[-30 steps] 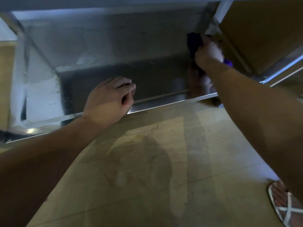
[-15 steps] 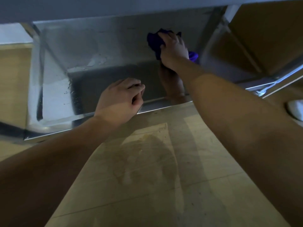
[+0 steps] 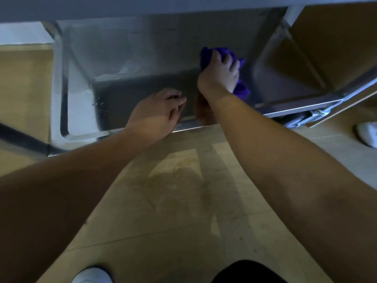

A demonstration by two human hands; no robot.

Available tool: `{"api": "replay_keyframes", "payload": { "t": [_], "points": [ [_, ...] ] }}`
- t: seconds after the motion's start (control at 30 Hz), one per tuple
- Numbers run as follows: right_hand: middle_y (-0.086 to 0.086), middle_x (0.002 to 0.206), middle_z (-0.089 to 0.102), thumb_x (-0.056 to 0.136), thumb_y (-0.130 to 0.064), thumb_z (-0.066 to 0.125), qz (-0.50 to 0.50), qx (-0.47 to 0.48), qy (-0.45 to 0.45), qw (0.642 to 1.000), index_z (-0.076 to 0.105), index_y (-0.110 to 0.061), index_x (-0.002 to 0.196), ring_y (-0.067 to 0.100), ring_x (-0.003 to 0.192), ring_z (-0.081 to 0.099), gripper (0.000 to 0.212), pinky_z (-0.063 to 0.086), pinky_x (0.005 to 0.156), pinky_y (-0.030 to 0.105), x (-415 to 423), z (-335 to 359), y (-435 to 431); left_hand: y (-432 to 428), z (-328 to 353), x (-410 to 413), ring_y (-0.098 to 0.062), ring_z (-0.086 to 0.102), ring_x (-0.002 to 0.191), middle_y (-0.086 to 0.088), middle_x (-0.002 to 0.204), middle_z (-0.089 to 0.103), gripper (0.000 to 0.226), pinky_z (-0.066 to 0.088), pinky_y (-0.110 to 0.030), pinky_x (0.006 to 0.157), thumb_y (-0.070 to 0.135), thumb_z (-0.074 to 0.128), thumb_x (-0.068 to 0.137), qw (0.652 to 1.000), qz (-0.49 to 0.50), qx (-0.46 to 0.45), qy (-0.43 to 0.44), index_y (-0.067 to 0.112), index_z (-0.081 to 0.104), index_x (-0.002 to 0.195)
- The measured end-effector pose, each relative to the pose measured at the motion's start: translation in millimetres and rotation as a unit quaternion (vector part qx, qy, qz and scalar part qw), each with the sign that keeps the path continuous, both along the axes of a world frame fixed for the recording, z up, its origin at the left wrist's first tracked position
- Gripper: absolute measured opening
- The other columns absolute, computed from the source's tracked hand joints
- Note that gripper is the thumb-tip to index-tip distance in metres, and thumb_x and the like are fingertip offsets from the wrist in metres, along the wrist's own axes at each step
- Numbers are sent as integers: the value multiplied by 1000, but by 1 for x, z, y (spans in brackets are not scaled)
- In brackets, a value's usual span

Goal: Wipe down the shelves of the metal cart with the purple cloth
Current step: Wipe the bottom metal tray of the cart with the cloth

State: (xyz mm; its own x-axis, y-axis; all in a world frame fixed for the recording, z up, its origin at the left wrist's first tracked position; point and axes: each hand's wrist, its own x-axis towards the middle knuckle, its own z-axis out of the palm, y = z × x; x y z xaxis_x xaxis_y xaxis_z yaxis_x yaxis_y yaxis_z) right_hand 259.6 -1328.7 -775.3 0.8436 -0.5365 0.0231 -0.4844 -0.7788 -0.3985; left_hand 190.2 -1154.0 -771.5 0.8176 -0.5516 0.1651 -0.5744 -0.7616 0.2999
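The metal cart's bottom shelf (image 3: 142,58) is a shiny steel tray low above the floor, partly under an upper shelf (image 3: 142,7) that crosses the top of the view. My right hand (image 3: 220,74) grips the bunched purple cloth (image 3: 208,56) and presses it onto the shelf's right half. My left hand (image 3: 157,113) rests on the shelf's front rim (image 3: 193,128) with its fingers curled over the edge. Most of the cloth is hidden under my right hand.
A caster wheel and bracket (image 3: 302,119) sit at the cart's front right corner. A cart leg (image 3: 59,78) stands at the left. Tan tiled floor (image 3: 183,190) spreads below, with my white shoe (image 3: 91,275) at the bottom and another white shoe (image 3: 367,133) at the right edge.
My right hand swept the cloth from the shelf's far right corner toward the middle and now sits right of centre. The left hand stays on the front rim. The camera has shifted.
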Motion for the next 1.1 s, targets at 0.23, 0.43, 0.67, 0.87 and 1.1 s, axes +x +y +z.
{"api": "replay_keyframes", "payload": {
  "t": [0.23,0.43,0.67,0.87,1.1],
  "points": [
    [4,157,25,97,-22,37,115,-9,1,993,26,-29,151,32,145,16,56,23,116,41,-1,7,16,77,28,8,-22,50,125,4,139,52,35,39,-35,100,24,42,98,996,22,77,28,20,59,128],
    [7,157,24,95,-20,41,-31,-14,15,999,26,-28,149,35,146,14,56,20,118,44,-11,4,-17,132,29,-1,-25,57,111,-9,113,65,38,49,-38,89,25,35,94,987,-3,152,-43,10,65,110],
    [5,157,23,96,-19,38,133,-19,-14,991,28,-29,149,34,146,14,54,18,118,41,-1,4,109,141,24,-1,-28,53,118,-5,130,54,47,50,-44,90,41,23,97,986,19,164,18,18,50,127],
    [14,154,29,99,-19,34,162,-85,-26,983,28,-23,151,34,141,24,52,20,118,37,2,0,57,132,17,-13,-27,55,115,-1,137,51,36,45,-37,90,31,45,98,993,111,45,17,16,60,126],
    [8,154,28,96,-18,38,4,-40,-19,999,32,-27,147,34,143,19,52,20,117,42,7,-3,62,134,11,-16,-29,57,111,-3,135,52,34,47,-40,87,30,46,98,993,119,13,2,15,62,125]
  ]
}}
